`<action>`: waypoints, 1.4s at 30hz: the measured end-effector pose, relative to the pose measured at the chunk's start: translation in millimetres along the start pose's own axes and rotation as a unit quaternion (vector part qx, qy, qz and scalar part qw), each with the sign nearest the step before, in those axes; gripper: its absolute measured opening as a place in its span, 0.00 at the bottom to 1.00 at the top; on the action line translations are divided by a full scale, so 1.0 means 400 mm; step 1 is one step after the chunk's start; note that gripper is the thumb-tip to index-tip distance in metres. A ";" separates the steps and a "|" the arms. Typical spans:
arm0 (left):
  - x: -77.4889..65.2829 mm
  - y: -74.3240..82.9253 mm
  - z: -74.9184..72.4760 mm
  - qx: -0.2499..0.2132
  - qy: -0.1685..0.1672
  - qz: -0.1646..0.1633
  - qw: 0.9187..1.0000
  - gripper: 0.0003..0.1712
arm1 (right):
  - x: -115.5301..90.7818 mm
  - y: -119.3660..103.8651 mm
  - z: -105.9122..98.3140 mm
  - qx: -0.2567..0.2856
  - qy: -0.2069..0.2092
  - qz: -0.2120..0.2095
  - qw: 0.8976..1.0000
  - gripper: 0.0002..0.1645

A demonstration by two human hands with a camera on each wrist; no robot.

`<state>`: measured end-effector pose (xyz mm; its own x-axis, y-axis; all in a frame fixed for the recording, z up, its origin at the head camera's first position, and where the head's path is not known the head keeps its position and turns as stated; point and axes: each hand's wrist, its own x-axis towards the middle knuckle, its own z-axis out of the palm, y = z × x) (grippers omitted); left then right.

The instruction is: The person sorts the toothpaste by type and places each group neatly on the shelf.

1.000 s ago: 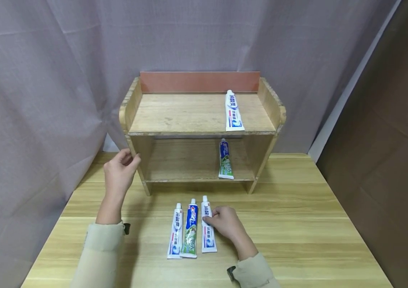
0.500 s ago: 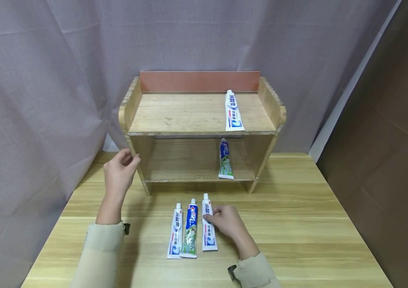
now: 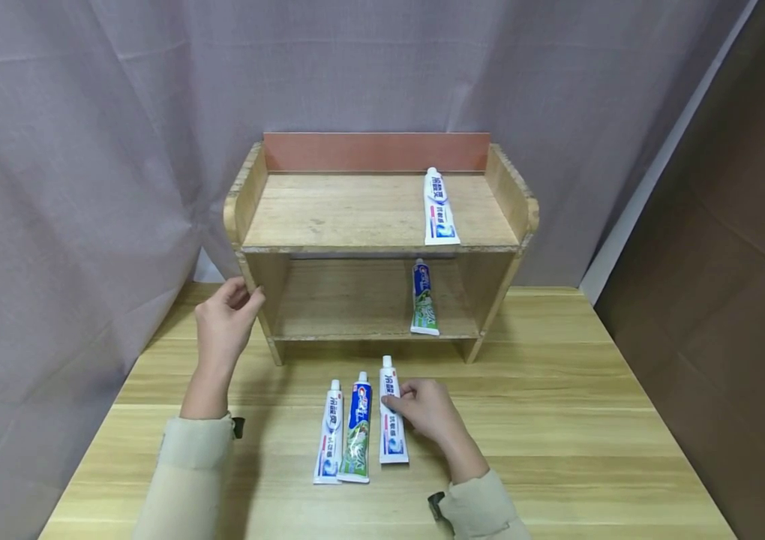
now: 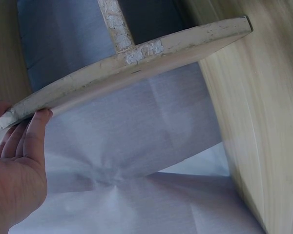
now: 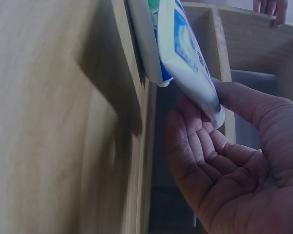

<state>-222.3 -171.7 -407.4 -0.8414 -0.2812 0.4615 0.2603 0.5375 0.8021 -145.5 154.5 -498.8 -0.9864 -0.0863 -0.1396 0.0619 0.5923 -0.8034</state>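
In the head view my right hand (image 3: 433, 416) pinches a white toothpaste tube (image 3: 393, 439) between thumb and fingers. The right wrist view shows this tube (image 5: 193, 73) raised off the tabletop, its shadow below. To its left lie a blue-green toothpaste tube (image 3: 358, 435) and another white toothpaste tube (image 3: 330, 439), side by side and touching near their bottom ends. My left hand (image 3: 223, 322) grips the left side panel of a two-tier wooden shelf (image 3: 328, 249). In the left wrist view fingers (image 4: 35, 136) wrap the edge of that panel (image 4: 88, 87).
On the shelf's top board lies a white toothpaste tube (image 3: 439, 210), right of centre. A blue-green tube (image 3: 424, 300) lies on the lower board below it. The shelf stands on a wood-grain table (image 3: 558, 420), with a grey curtain (image 3: 369, 67) behind and a brown surface (image 3: 727, 262) at right.
My right hand has raised the white toothpaste tube slightly and moved it a little forward, toward the shelf. My left hand stays on the shelf panel; the other tubes have not moved.
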 end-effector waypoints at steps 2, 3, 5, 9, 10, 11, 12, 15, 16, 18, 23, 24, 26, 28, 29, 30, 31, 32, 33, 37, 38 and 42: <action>0.000 0.000 0.000 -0.002 -0.001 -0.002 1.000 0.13 | -0.001 -0.002 -0.001 0.001 -0.001 0.000 1.000 0.14; 0.000 0.001 0.000 -0.002 -0.001 -0.003 1.000 0.13 | -0.001 -0.003 -0.002 0.001 -0.002 0.001 1.000 0.14; 0.000 0.001 -0.001 -0.002 0.000 -0.003 1.000 0.14 | -0.001 -0.005 -0.003 0.003 -0.004 0.003 1.000 0.14; 0.001 0.001 0.000 0.000 0.003 0.003 1.000 0.13 | -0.001 -0.008 -0.005 0.014 -0.008 0.005 1.000 0.14; 0.001 0.001 0.000 0.001 0.004 0.005 1.000 0.13 | -0.001 -0.009 -0.006 0.017 -0.009 0.005 1.000 0.14; 0.002 0.001 0.001 0.001 0.006 0.007 1.000 0.13 | -0.001 -0.009 -0.007 0.019 -0.010 0.005 1.000 0.15; 0.002 0.001 0.001 0.002 0.007 0.009 1.000 0.13 | -0.002 -0.010 -0.008 0.021 -0.010 0.005 1.000 0.15; 0.002 0.001 0.002 0.003 0.009 0.011 1.000 0.13 | -0.002 -0.013 -0.010 0.024 -0.011 0.003 1.000 0.15; 0.002 0.000 0.002 0.003 0.010 0.012 1.000 0.13 | -0.002 -0.013 -0.011 0.024 -0.010 0.002 1.000 0.15; 0.002 0.000 0.002 0.003 0.010 0.014 1.000 0.13 | -0.003 -0.015 -0.013 0.025 -0.010 0.000 1.000 0.15; 0.001 0.000 0.002 0.003 0.010 0.015 1.000 0.12 | -0.005 -0.021 -0.020 0.025 -0.009 -0.005 1.000 0.15; 0.001 0.000 0.002 0.003 0.009 0.014 1.000 0.12 | -0.005 -0.024 -0.022 0.024 -0.008 -0.006 1.000 0.15; 0.002 0.001 0.001 0.002 0.007 0.011 1.000 0.13 | -0.004 -0.031 -0.026 0.018 -0.003 -0.009 1.000 0.15; 0.002 0.002 0.000 0.002 0.005 0.009 1.000 0.13 | -0.003 -0.038 -0.031 0.014 0.002 -0.013 1.000 0.15; 0.001 0.003 0.000 0.002 0.004 0.008 1.000 0.13 | -0.002 -0.041 -0.033 0.011 0.005 -0.015 1.000 0.15; 0.001 0.003 0.000 0.002 0.004 0.009 1.000 0.13 | -0.001 -0.044 -0.034 0.008 0.007 -0.017 1.000 0.15; 0.001 0.003 0.000 0.002 0.004 0.010 1.000 0.13 | 0.000 -0.046 -0.035 0.005 0.010 -0.018 1.000 0.15; 0.000 0.003 0.000 0.002 0.005 0.012 1.000 0.13 | 0.000 -0.047 -0.036 0.002 0.010 -0.019 1.000 0.15; 0.000 0.003 0.001 0.003 0.006 0.013 1.000 0.13 | 0.001 -0.048 -0.037 0.000 0.012 -0.020 1.000 0.15; -0.001 0.003 0.001 0.004 0.009 0.017 1.000 0.12 | 0.005 -0.056 -0.041 -0.011 0.017 -0.025 0.999 0.15; -0.001 0.004 0.001 0.005 0.009 0.017 1.000 0.12 | 0.005 -0.058 -0.042 -0.012 0.017 -0.028 0.999 0.15; 0.000 0.004 0.000 0.002 0.007 0.015 1.000 0.13 | 0.007 -0.074 -0.051 -0.011 0.020 -0.034 0.999 0.15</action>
<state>-222.0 -170.8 -406.0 -0.8267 -0.2763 0.4902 0.2833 0.5483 0.7868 -153.4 153.2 -463.6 -0.9935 -0.0951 -0.0619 -0.0082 0.6041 -0.7969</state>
